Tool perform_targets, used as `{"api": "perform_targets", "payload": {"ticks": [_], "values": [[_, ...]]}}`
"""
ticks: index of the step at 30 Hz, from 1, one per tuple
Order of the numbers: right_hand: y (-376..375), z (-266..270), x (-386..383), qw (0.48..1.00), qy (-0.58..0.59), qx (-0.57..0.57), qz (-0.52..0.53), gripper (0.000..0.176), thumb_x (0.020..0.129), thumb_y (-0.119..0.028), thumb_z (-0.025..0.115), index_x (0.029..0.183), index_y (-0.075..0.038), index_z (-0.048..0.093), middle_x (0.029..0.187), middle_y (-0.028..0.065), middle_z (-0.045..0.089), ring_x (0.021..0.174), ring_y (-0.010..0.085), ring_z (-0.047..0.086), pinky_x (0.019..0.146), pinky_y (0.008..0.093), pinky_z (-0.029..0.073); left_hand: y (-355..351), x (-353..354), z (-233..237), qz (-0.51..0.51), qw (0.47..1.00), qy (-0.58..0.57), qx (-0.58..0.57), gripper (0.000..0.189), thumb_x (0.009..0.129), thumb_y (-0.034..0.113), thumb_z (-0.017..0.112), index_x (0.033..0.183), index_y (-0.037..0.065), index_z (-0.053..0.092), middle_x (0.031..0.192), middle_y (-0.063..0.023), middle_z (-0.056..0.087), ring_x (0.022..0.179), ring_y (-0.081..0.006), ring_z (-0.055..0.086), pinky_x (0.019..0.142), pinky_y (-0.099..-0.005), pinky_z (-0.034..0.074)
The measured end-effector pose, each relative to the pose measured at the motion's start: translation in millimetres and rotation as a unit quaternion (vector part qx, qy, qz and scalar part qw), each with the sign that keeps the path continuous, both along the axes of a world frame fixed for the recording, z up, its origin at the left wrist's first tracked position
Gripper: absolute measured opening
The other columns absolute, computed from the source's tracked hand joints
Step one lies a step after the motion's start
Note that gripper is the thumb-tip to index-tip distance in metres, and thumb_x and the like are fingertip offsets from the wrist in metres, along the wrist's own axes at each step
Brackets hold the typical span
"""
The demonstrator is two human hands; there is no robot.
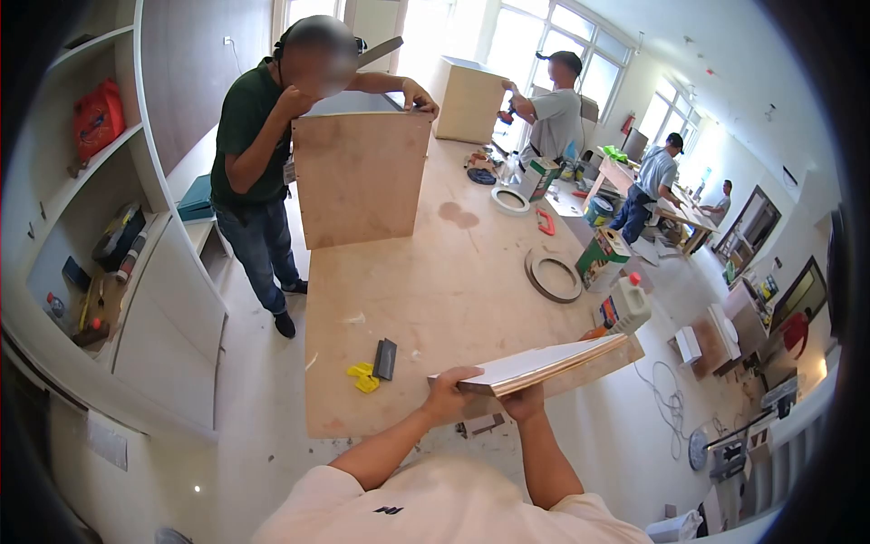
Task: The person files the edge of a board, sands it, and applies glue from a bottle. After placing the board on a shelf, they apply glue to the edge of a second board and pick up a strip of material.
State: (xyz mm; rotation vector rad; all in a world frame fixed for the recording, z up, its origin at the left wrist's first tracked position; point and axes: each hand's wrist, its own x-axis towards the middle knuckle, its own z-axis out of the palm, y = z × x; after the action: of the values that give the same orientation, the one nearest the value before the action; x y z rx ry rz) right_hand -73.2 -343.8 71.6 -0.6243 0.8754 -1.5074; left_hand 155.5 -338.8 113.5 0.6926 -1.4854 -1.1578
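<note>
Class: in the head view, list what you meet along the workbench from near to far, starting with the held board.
The board, gripped by the left hand and the right hand → dark ring → white ring → plywood box at the far end.

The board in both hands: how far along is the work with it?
Done: a plywood panel already stands upright on the workbench, steadied by a co-worker. In hand: left hand and right hand grip the board at its near end, held above the bench edge. Left: the board is not yet joined to anything.
</note>
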Motion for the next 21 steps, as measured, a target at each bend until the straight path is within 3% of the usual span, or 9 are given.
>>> {"api": "perform_targets", "payload": {"ticks": [2, 5, 7, 8, 11, 12, 15, 16, 21], "values": [[1, 12, 2, 1.0, -0.014, 0.007, 0.01, 0.044, 0.096, -0.052, 0.055, 0.113, -0.012, 0.061, 0.107, 0.006, 0.068, 0.096, 0.0254, 0.067, 0.077, 0.0404, 0.059, 4, -4, -1, 0.029, 0.999, 0.015, -0.018, 0.046, 0.072, -0.009, 0.072, 0.116, 0.004, 0.07, 0.112, -0.0163, 0.071, 0.103, -0.0268, 0.069, 0.089, -0.0331, 0.054], [7, 33, 13, 0.998, -0.067, 0.013, 0.007, 0.055, 0.097, -0.055, 0.052, 0.124, -0.008, 0.057, 0.116, 0.0079, 0.066, 0.105, 0.0261, 0.065, 0.087, 0.0391, 0.055, 4, -1, -4, 0.048, 0.998, -0.008, -0.048, 0.046, 0.073, -0.002, 0.081, 0.117, 0.005, 0.07, 0.114, -0.0142, 0.071, 0.1, -0.0214, 0.067, 0.086, -0.0323, 0.054], [26, 84, 48, 0.992, -0.125, -0.001, -0.018, 0.069, 0.098, -0.059, 0.048, 0.136, -0.002, 0.051, 0.129, 0.0109, 0.062, 0.116, 0.0255, 0.06, 0.099, 0.0352, 0.049, 6, 7, 12, 0.064, 0.991, 0.016, -0.117, 0.048, 0.07, 0.001, 0.084, 0.116, 0.005, 0.07, 0.115, -0.0144, 0.071, 0.101, -0.0234, 0.067, 0.087, -0.0342, 0.053], [33, 101, 57, 0.99, -0.141, -0.005, -0.025, 0.069, 0.098, -0.06, 0.048, 0.136, -0.002, 0.051, 0.129, 0.0109, 0.062, 0.116, 0.0256, 0.06, 0.099, 0.0353, 0.049, 11, 12, 24, 0.073, 0.986, 0.027, -0.15, 0.049, 0.069, 0.003, 0.085, 0.116, 0.005, 0.07, 0.115, -0.0145, 0.071, 0.102, -0.0244, 0.068, 0.087, -0.0351, 0.052], [48, 118, 59, 0.989, -0.148, -0.007, -0.03, 0.07, 0.098, -0.061, 0.047, 0.136, -0.002, 0.051, 0.128, 0.011, 0.062, 0.116, 0.0258, 0.06, 0.099, 0.0356, 0.049, 24, 31, 72, 0.11, 0.968, 0.0, -0.223, 0.047, 0.069, -0.007, 0.072, 0.114, 0.007, 0.071, 0.115, -0.0111, 0.072, 0.106, -0.0273, 0.067, 0.094, -0.0364, 0.047], [53, 120, 55, 0.989, -0.141, -0.007, -0.034, 0.071, 0.098, -0.061, 0.047, 0.137, -0.002, 0.051, 0.128, 0.0111, 0.062, 0.116, 0.0259, 0.06, 0.099, 0.0357, 0.049, 28, 37, 84, 0.091, 0.969, -0.024, -0.229, 0.048, 0.069, -0.006, 0.072, 0.115, 0.009, 0.07, 0.118, -0.0088, 0.071, 0.112, -0.0246, 0.065, 0.101, -0.0395, 0.041], [69, 122, 41, 0.991, -0.13, -0.008, -0.038, 0.072, 0.097, -0.062, 0.046, 0.137, -0.002, 0.051, 0.128, 0.0112, 0.062, 0.115, 0.0262, 0.061, 0.099, 0.036, 0.049, 30, 49, 111, 0.056, 0.941, -0.086, -0.322, 0.044, 0.075, 0.008, 0.079, 0.117, 0.01, 0.069, 0.121, -0.0092, 0.07, 0.114, -0.0259, 0.063, 0.103, -0.0447, 0.04], [73, 123, 38, 0.991, -0.127, -0.007, -0.038, 0.073, 0.097, -0.063, 0.046, 0.137, -0.002, 0.051, 0.128, 0.0112, 0.062, 0.115, 0.0263, 0.061, 0.099, 0.0361, 0.049, 31, 49, 119, 0.035, 0.94, -0.097, -0.325, 0.046, 0.074, 0.007, 0.078, 0.118, 0.011, 0.069, 0.123, -0.008, 0.068, 0.117, -0.0255, 0.062, 0.106, -0.0505, 0.036], [81, 126, 25, 0.992, -0.116, -0.009, -0.041, 0.075, 0.096, -0.065, 0.045, 0.137, -0.002, 0.051, 0.128, 0.0114, 0.063, 0.114, 0.0267, 0.062, 0.099, 0.0366, 0.049, 31, 40, 138, 0.028, 0.924, -0.172, -0.341, 0.05, 0.071, -0.001, 0.075, 0.119, 0.01, 0.067, 0.129, -0.0096, 0.064, 0.127, -0.0274, 0.055, 0.113, -0.0563, 0.028]]}}
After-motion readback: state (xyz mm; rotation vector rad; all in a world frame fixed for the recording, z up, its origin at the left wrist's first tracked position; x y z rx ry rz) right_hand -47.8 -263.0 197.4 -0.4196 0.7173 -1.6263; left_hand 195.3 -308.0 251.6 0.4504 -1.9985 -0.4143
